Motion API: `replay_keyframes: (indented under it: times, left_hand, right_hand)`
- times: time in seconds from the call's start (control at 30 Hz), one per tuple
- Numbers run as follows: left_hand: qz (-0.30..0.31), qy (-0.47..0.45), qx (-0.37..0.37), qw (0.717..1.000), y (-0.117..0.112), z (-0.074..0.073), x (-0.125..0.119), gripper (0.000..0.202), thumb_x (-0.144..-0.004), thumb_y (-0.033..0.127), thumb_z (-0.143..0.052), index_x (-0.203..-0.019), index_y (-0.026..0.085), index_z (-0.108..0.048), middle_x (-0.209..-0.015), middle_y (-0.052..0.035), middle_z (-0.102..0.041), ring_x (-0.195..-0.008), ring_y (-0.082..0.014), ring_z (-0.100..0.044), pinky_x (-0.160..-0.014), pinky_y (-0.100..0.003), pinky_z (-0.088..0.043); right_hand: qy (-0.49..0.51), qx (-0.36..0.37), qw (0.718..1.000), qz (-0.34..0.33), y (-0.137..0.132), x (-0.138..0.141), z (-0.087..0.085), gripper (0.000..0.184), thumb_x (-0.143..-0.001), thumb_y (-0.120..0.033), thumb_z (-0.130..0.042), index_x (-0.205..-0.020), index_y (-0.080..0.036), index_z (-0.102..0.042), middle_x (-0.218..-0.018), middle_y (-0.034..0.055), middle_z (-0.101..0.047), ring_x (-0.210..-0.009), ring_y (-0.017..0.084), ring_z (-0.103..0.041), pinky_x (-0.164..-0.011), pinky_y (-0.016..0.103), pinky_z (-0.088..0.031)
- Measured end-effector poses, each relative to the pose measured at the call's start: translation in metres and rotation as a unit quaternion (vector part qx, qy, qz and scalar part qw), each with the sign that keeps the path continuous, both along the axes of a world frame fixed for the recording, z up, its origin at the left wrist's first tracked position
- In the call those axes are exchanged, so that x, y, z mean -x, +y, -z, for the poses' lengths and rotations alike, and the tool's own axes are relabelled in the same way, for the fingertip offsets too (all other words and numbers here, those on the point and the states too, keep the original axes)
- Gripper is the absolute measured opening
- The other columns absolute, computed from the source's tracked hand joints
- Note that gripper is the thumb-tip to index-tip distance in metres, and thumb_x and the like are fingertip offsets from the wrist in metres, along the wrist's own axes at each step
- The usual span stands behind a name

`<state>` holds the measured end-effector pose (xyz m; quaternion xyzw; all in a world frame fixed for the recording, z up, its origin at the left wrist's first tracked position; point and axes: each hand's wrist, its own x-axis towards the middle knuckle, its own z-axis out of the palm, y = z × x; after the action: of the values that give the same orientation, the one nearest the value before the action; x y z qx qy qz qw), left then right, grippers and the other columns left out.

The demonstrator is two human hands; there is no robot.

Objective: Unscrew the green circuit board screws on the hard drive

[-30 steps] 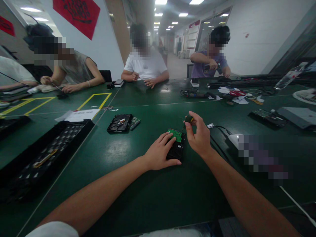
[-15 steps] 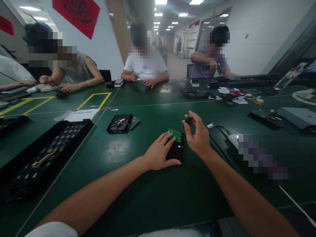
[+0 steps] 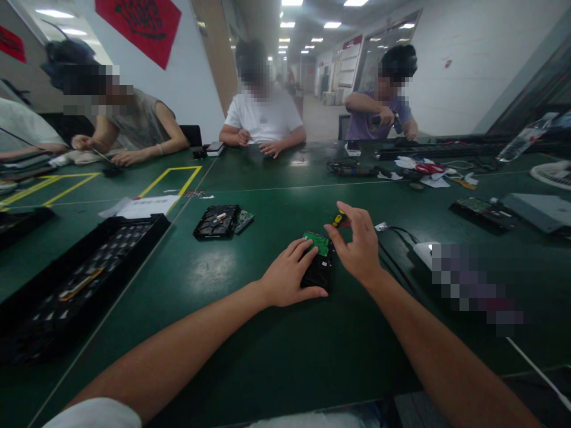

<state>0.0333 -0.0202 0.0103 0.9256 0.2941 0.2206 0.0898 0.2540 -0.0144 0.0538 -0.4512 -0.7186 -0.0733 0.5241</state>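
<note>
A black hard drive (image 3: 319,271) with a green circuit board (image 3: 317,242) on top lies on the green table (image 3: 250,333) in front of me. My left hand (image 3: 289,276) rests on the drive's left side, fingers curled over it, holding it down. My right hand (image 3: 357,245) hovers just right of the board, fingers loosely bent around a small screwdriver (image 3: 339,220) with a black and yellow handle, its tip pointing down toward the board.
A second black drive (image 3: 217,222) with a loose board lies further left. A long black tray (image 3: 66,284) sits at left, cables (image 3: 397,238) and a white device at right. Three people work across the table, with tools and parts near them.
My right hand has loosened and shifted slightly on the screwdriver, which now sits lower and more tilted. My left hand and the drive have not moved.
</note>
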Motion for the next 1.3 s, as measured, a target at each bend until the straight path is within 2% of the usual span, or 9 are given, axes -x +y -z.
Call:
replay_keyframes:
  times: [0.1,0.23,0.3,0.53,0.63,0.8,1.0,1.17,1.3]
  left_hand:
    - [0.001,-0.001,0.000,1.000,0.000,0.000,0.000,0.107,-0.080,0.086,-0.059,-0.157,0.015,-0.039,-0.159,-0.0223,-0.041,-0.151,-0.0430,-0.033,-0.123,-0.063,-0.034]
    - [-0.003,0.006,-0.001,1.000,-0.001,-0.001,0.000,0.109,-0.080,0.087,-0.058,-0.158,0.013,-0.039,-0.159,-0.0228,-0.041,-0.152,-0.0424,-0.032,-0.124,-0.061,-0.033]
    - [-0.004,0.009,-0.002,1.000,-0.001,-0.001,0.000,0.109,-0.080,0.087,-0.057,-0.157,0.012,-0.039,-0.159,-0.0228,-0.041,-0.152,-0.0422,-0.032,-0.124,-0.061,-0.033]
    - [-0.005,0.007,0.000,1.000,0.000,0.001,0.000,0.109,-0.080,0.087,-0.057,-0.158,0.013,-0.039,-0.159,-0.0232,-0.041,-0.151,-0.0431,-0.032,-0.124,-0.062,-0.034]
    - [-0.002,0.000,0.001,1.000,0.000,0.000,0.000,0.109,-0.080,0.087,-0.058,-0.157,0.013,-0.040,-0.159,-0.0233,-0.041,-0.151,-0.0431,-0.032,-0.124,-0.062,-0.034]
    - [-0.002,0.010,-0.002,1.000,0.000,0.000,-0.001,0.110,-0.080,0.087,-0.057,-0.157,0.011,-0.040,-0.158,-0.0239,-0.041,-0.152,-0.0428,-0.032,-0.124,-0.061,-0.033]
    - [-0.004,0.011,-0.007,1.000,0.000,0.000,-0.001,0.109,-0.081,0.087,-0.056,-0.157,0.011,-0.040,-0.159,-0.0234,-0.041,-0.152,-0.0423,-0.032,-0.124,-0.061,-0.033]
    - [-0.002,0.007,-0.004,1.000,0.000,-0.002,0.000,0.109,-0.080,0.087,-0.057,-0.157,0.012,-0.039,-0.159,-0.0232,-0.041,-0.152,-0.0424,-0.032,-0.124,-0.061,-0.034]
    - [-0.003,0.006,0.001,1.000,-0.001,-0.002,0.000,0.108,-0.080,0.087,-0.056,-0.157,0.014,-0.039,-0.160,-0.0228,-0.040,-0.152,-0.0427,-0.032,-0.124,-0.062,-0.034]
  right_hand:
    - [-0.004,-0.006,1.000,0.006,0.000,0.000,-0.001,0.049,-0.100,-0.032,-0.061,-0.148,-0.030,-0.052,-0.118,0.0099,-0.065,-0.097,0.025,-0.067,-0.091,0.047,-0.060]
    - [0.005,0.023,0.999,-0.027,0.001,0.000,0.004,0.058,-0.104,-0.027,-0.050,-0.160,-0.030,-0.035,-0.133,0.0114,-0.064,-0.110,0.027,-0.067,-0.097,0.049,-0.059]
    - [0.011,0.033,0.999,-0.035,0.002,0.001,0.006,0.059,-0.105,-0.027,-0.049,-0.161,-0.030,-0.032,-0.140,0.0119,-0.061,-0.111,0.026,-0.067,-0.097,0.048,-0.059]
    - [-0.007,-0.017,1.000,0.015,0.000,0.000,-0.001,0.048,-0.098,-0.034,-0.067,-0.144,-0.029,-0.055,-0.113,0.0089,-0.065,-0.094,0.024,-0.065,-0.087,0.046,-0.061]
    - [-0.006,-0.009,1.000,0.007,-0.001,0.000,-0.002,0.048,-0.100,-0.030,-0.062,-0.148,-0.030,-0.052,-0.114,0.0088,-0.066,-0.094,0.024,-0.066,-0.089,0.045,-0.060]
    - [0.000,0.018,1.000,-0.024,0.000,0.001,0.003,0.057,-0.102,-0.027,-0.056,-0.157,-0.031,-0.041,-0.131,0.0105,-0.065,-0.102,0.025,-0.068,-0.092,0.046,-0.061]
    - [-0.013,0.020,0.999,-0.021,-0.001,0.001,-0.002,0.055,-0.099,-0.030,-0.062,-0.152,-0.032,-0.048,-0.115,0.0086,-0.067,-0.099,0.025,-0.067,-0.091,0.047,-0.061]
    - [-0.007,0.046,0.998,-0.040,0.001,0.000,0.004,0.061,-0.103,-0.027,-0.051,-0.162,-0.033,-0.033,-0.136,0.0100,-0.064,-0.109,0.026,-0.068,-0.096,0.048,-0.060]
    - [-0.002,0.059,0.997,-0.040,0.003,0.000,0.009,0.067,-0.102,-0.032,-0.057,-0.163,-0.034,-0.029,-0.144,0.0108,-0.060,-0.102,0.026,-0.070,-0.092,0.047,-0.062]
